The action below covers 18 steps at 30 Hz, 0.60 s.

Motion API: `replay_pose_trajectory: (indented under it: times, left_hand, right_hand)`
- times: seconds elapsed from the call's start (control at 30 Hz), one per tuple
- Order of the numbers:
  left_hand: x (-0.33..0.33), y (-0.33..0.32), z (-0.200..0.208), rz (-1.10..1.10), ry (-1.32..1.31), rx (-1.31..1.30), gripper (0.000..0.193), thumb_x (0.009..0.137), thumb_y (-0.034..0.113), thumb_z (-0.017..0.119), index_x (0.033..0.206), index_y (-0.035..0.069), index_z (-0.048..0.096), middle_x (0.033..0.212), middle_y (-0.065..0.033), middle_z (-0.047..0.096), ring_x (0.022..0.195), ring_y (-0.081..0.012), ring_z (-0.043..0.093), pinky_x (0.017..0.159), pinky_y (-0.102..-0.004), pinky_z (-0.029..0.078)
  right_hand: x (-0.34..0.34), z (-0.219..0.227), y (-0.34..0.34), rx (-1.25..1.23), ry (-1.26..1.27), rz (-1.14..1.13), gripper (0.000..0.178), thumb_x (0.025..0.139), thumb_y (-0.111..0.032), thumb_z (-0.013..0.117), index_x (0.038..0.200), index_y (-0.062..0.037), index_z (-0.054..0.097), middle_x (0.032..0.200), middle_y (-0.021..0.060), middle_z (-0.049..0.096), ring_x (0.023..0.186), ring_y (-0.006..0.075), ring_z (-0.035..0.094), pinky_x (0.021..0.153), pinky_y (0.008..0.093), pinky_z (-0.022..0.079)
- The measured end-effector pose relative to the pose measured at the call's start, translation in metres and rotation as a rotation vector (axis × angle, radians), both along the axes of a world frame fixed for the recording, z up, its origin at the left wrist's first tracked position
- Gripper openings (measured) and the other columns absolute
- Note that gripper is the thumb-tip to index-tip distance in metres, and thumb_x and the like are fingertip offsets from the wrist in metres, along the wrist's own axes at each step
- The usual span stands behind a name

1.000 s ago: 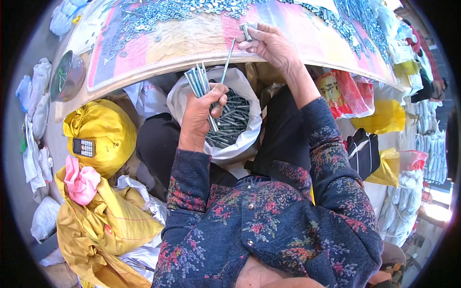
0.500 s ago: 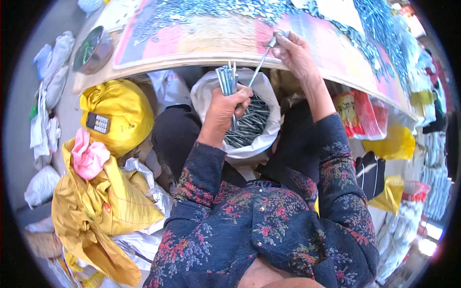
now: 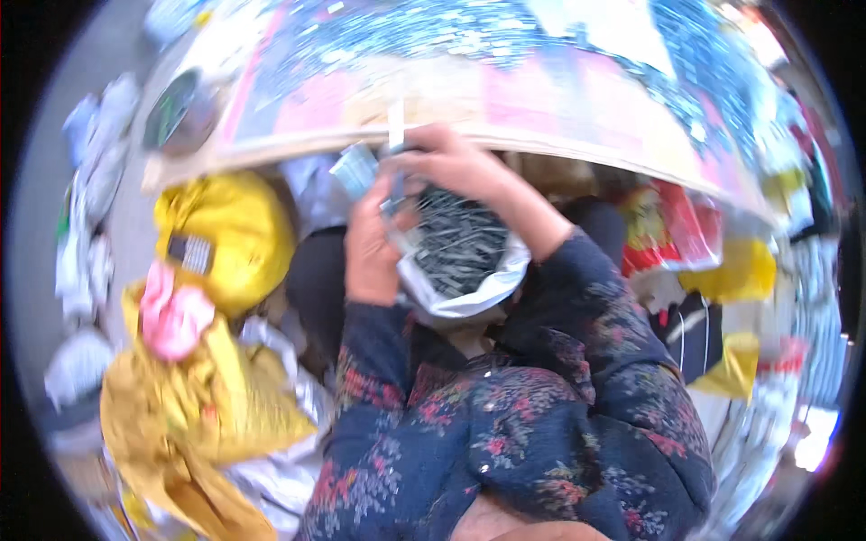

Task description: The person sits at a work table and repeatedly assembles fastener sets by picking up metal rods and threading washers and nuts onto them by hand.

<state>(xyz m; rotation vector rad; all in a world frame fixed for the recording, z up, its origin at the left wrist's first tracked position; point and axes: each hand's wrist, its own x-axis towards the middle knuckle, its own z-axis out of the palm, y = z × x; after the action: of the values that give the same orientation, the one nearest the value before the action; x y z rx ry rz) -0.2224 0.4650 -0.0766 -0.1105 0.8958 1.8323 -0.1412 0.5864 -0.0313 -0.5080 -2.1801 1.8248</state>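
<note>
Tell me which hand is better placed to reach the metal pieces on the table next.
Probably the right hand: it is nearer the metal pieces, while the left hand sits farther back, closed around a bundle of metal rods.

We count two bare hands [image 3: 372,239], one white sack of bolts [image 3: 465,303], one keypad phone [image 3: 191,254], one bowl [image 3: 197,119] by the table's [image 3: 170,171] near left corner.
</note>
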Motion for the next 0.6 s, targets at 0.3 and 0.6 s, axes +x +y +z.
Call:
replay_pose_trajectory:
  times: [0.3,0.6]
  left_hand:
    - [-0.041,-0.036,-0.013,-0.096,0.041,0.469,0.032,0.098,0.014,0.050,0.126,0.000,0.046,0.072,0.0014,0.041,0.047,-0.0034,0.033,0.041,-0.0173,0.030]
    - [-0.026,-0.017,-0.018,-0.150,0.068,0.247,0.027,0.096,0.013,0.052,0.120,0.001,0.048,0.074,-0.0013,0.048,0.043,-0.0047,0.035,0.038,-0.0173,0.030]
  right_hand:
    - [-0.118,-0.019,0.050,0.861,-0.004,-0.376,0.019,0.073,-0.021,0.066,0.073,-0.0020,0.066,0.078,0.0160,0.062,0.076,0.0311,0.060,0.067,0.0435,0.049]
    - [-0.141,-0.070,0.070,1.027,0.051,-0.486,0.008,0.067,-0.012,0.063,0.067,-0.0036,0.064,0.080,0.0147,0.063,0.087,0.0299,0.059,0.068,0.0428,0.048]
